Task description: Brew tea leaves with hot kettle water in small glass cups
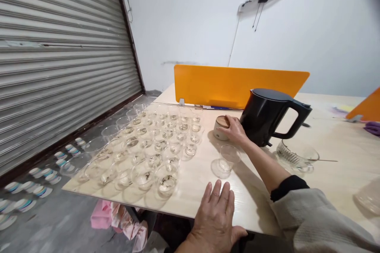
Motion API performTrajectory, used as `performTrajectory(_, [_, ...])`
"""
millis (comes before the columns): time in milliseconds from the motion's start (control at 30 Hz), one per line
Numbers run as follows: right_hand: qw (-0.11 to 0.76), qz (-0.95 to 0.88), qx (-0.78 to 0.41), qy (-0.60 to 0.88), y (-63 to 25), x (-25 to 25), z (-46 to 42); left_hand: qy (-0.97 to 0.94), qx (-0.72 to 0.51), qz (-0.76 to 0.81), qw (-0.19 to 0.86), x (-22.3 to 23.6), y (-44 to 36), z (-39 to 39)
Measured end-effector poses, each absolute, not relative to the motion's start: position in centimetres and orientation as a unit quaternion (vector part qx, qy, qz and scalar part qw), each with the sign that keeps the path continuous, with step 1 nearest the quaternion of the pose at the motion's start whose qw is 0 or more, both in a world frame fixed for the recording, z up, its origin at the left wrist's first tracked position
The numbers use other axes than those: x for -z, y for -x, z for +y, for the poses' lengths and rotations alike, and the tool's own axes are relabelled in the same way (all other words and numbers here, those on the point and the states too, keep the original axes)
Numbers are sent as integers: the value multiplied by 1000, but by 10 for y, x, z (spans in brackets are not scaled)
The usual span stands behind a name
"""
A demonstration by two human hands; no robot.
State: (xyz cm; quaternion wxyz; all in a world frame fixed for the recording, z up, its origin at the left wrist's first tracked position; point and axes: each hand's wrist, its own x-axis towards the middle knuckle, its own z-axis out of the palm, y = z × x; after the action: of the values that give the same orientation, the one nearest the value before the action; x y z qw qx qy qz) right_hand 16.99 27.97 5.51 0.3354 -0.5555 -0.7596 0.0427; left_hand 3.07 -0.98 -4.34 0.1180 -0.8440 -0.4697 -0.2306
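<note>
My right hand (236,130) is closed around a small pale canister (219,132) with a wooden lid, which stands on the table beside the kettle. Its fingers reach over the lid's right side. My left hand (216,217) lies flat at the table's front edge, fingers stretched out, holding nothing. Between the two hands stands a single clear cup (228,158), apparently without leaves in it. To the left, many clear cups (167,185) are set out in rows, with dark leaf-like bits at their bottoms.
A black electric kettle (264,116) stands right of the canister. Behind it runs an orange divider (213,83). A glass pitcher (297,154) with a thin metal stick is at the right. White lidded tubs (41,190) stand on the floor at left, near the roller shutter (65,55).
</note>
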Motion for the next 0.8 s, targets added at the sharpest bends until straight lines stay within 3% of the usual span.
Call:
performTrajectory(233, [393,-758,-29,519,-176,-64,265,842,235,-473,112,42,-30,-11])
performTrajectory(567, [459,-732,97,493,-234,-146,138,847,251,-469,27,28,-23,-14])
performTrajectory(800, [406,-777,15,480,-261,-107,32,792,375,-469,-109,12,-13,-16])
